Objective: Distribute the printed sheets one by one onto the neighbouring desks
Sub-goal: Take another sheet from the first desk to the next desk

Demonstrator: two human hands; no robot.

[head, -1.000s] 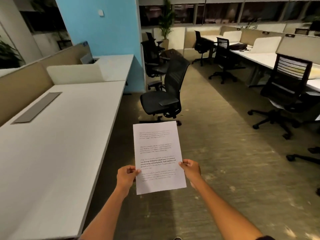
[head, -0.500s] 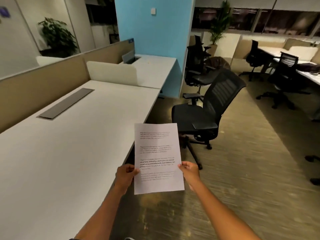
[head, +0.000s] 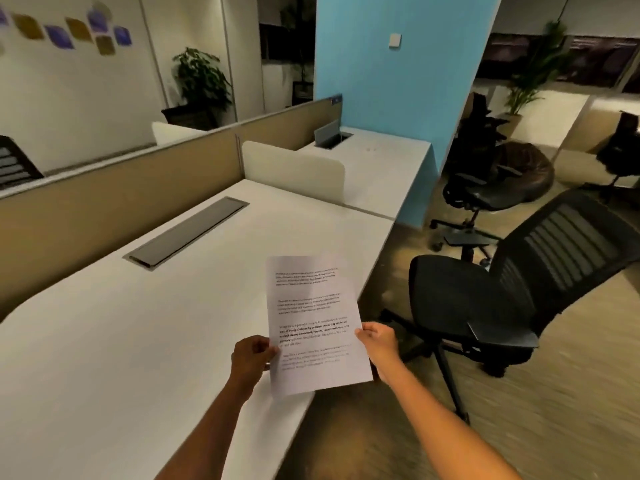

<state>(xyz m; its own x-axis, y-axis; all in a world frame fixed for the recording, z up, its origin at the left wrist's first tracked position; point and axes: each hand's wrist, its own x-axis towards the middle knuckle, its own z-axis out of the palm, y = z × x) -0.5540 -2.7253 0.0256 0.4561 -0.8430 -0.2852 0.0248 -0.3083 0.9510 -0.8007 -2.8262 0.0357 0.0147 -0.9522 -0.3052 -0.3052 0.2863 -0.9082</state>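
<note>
Printed lines on the sheet [head: 313, 327] are too blurred to read, and its lower left and right edges are covered by the left hand [head: 251, 356] and right hand [head: 379, 342], whose fingers behind the paper are hidden. The worktop [head: 121, 341] is cut off by the left and bottom edges, both forearms by the bottom edge. The floor [head: 571, 393] at right is smeared, the coloured wall notes [head: 74, 31] indistinct.

A blue pillar [head: 398, 98] stands ahead of me. Left of it runs a tan partition [head: 138, 192]; right of it, black chairs [head: 502, 299] on carpet.
</note>
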